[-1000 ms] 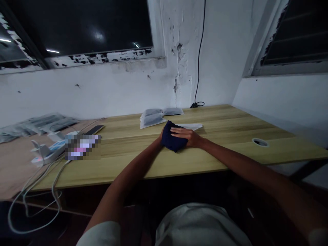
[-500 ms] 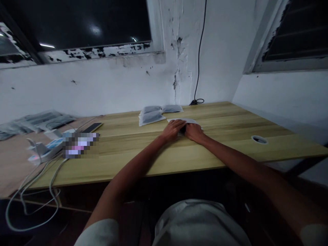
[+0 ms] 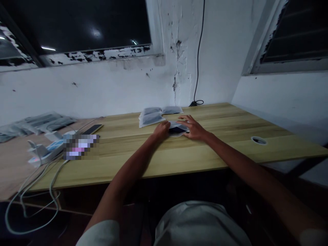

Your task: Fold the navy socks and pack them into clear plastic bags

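On the wooden table in front of me lies a translucent frosted plastic bag [image 3: 178,130] with something dark inside. My left hand [image 3: 161,130] is closed at the bag's left edge, thumb side toward it. On the right side, my right hand [image 3: 195,128] has its fingers spread, the thumb near the bag's front right corner and the other fingers over its far side. Just beyond my left hand, similar filled frosted bags [image 3: 151,118] rest near the wall, with another bag [image 3: 172,109] to their right.
At left are a power strip [image 3: 48,150] with white cables, a dark phone [image 3: 93,129], a pixelated item [image 3: 80,146] and a heap of bags [image 3: 36,124]. A black cord [image 3: 198,61] hangs down the wall. A round cable hole [image 3: 259,140] is in the table at right.
My hands have moved apart from close together over the bag to its two sides. The right fingers have spread, and more of the bag and its dark content shows.
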`<state>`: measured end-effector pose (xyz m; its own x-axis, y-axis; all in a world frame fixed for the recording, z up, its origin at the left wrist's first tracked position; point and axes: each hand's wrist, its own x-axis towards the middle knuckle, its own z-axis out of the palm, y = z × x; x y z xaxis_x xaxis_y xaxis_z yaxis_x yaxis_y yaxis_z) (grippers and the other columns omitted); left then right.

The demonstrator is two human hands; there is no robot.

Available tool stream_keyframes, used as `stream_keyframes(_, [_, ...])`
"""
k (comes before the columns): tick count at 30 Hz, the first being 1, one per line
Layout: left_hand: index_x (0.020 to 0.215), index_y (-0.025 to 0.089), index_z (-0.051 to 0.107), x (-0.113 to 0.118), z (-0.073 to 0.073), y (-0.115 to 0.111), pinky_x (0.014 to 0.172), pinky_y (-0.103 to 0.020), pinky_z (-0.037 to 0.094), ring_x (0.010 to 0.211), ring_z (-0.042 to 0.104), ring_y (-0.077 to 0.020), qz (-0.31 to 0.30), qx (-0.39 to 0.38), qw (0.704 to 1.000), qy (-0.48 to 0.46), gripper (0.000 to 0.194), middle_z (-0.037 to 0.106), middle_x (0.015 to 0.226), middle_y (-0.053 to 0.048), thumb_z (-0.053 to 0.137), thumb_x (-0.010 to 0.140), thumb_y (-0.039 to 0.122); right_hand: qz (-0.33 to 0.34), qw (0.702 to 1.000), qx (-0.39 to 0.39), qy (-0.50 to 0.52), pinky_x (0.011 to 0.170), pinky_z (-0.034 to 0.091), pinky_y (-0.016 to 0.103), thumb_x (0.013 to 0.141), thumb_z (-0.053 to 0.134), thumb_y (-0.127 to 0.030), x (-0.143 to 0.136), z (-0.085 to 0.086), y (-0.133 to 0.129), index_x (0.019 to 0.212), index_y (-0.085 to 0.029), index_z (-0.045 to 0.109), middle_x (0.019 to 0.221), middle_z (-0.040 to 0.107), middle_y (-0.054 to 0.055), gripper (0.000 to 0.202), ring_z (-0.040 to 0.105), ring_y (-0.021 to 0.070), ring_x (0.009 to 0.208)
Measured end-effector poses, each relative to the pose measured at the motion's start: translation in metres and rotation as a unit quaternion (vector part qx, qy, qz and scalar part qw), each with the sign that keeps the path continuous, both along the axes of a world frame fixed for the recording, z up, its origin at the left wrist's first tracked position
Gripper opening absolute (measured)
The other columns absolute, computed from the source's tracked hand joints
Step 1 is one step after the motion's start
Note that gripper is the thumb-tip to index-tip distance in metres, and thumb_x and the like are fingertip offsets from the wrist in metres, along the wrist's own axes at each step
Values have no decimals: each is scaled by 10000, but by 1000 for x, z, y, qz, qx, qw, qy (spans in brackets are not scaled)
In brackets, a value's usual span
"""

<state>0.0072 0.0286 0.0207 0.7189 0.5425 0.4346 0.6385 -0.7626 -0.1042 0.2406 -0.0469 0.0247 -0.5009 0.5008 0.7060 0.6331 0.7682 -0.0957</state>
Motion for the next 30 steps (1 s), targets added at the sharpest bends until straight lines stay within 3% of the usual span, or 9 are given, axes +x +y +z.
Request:
stream_keyframes(4, [1078, 150, 584, -3, -1, -1, 743, -326, 487, 865, 611, -239, 14, -17, 1000, 19, 305, 658, 996, -134, 562, 778, 100, -35, 997, -70, -25, 1053, 443, 490, 729, 589, -18, 15, -20, 17, 1285, -190, 608, 1274, 567, 138, 583, 514, 277, 1218])
stream_keyframes(6, [1143, 175, 565, -1, -2, -5, 780, -333, 494, 914, 611, -244, -18, -20, 999, 17, 372, 653, 1041, -123, 591, 774, 135, -36, 995, -88, -21, 1022, 469, 470, 755, 535, 2, 17, -27, 23, 1223, -184, 644, 1174, 626, 124, 516, 573, 253, 1132])
stream_keyframes(9, [1189, 169, 559, 6, -2, -15, 861, -351, 491, 989, 593, -251, -96, 0, 995, -14, 415, 628, 1099, -124, 644, 803, 294, -37, 996, -75, 30, 977, 495, 448, 780, 551, -26, 9, -29, 23, 1111, -193, 685, 1116, 665, 103, 394, 617, 241, 1063])
stream_keyframes(13, [1196, 157, 593, 18, -3, -26, 846, -343, 483, 954, 592, -237, -116, 33, 992, -42, 433, 620, 1043, -121, 546, 911, 479, -3, 994, -57, 92, 887, 530, 379, 813, 596, -95, -6, -24, 16, 897, -192, 712, 998, 706, 79, 173, 663, 214, 941])
stream_keyframes(18, [1137, 182, 640, 22, -3, -31, 811, -313, 462, 905, 586, -198, -123, 68, 990, -30, 393, 630, 986, -99, 361, 1016, 430, 15, 991, -46, 123, 809, 545, 342, 812, 644, -160, -9, -23, 12, 771, -194, 713, 901, 738, 67, 87, 690, 199, 827])
stream_keyframes(23, [1120, 175, 639, 24, -3, -37, 838, -348, 427, 926, 567, -211, -134, 107, 985, -6, 386, 639, 1004, -109, 338, 1027, 399, 25, 988, -46, 143, 773, 551, 336, 788, 670, -172, -5, -19, 11, 708, -202, 705, 862, 749, 57, 92, 697, 201, 795])
stream_keyframes(30, [1109, 173, 628, 31, 1, -33, 891, -387, 376, 978, 532, -232, -132, 102, 986, 27, 303, 636, 1053, -117, 361, 1013, 280, 62, 986, -75, 138, 752, 547, 328, 843, 630, -239, 4, -9, 13, 710, -198, 719, 839, 751, 63, 165, 697, 196, 778])
